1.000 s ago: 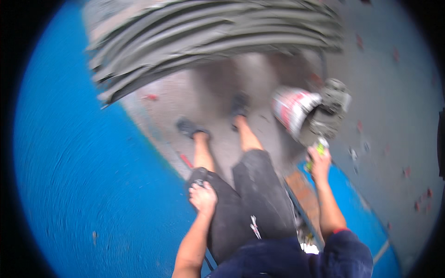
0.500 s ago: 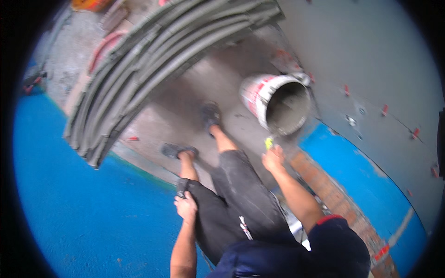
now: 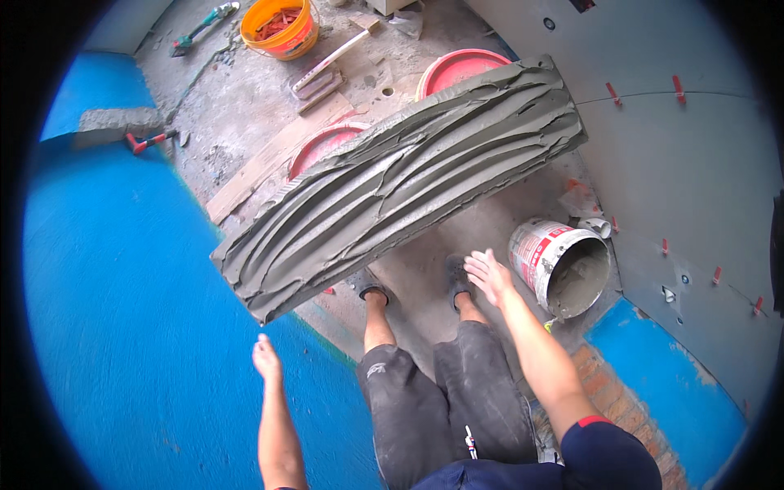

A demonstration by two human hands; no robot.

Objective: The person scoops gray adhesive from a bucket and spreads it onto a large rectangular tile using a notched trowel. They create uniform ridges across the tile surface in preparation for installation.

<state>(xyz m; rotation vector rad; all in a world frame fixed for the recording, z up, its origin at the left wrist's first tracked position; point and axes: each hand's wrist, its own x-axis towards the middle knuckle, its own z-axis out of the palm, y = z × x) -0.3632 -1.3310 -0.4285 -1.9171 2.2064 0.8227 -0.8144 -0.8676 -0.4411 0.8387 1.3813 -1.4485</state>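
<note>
— Grey mortar, combed into ridges, covered the whole long tile [image 3: 400, 175]; it lay tilted across the middle of the scene, its left end near and its right end farther off.

— And the hands?

— Both were empty. The left hand [image 3: 266, 358] hung just below the tile's near left end, apart from it, fingers loosely together and holding nothing. The right hand [image 3: 488, 276] was spread open, fingers fanned, above the floor between the tile and the white bucket [image 3: 563, 265], touching neither.

— What else lay about?

— The bucket lay on its side at the right, smeared grey inside. An orange bucket [image 3: 282, 28] stood far off, with two red lids [image 3: 461, 69] behind the tile. Blue coating [image 3: 122, 310] covered the floor on the left.
</note>
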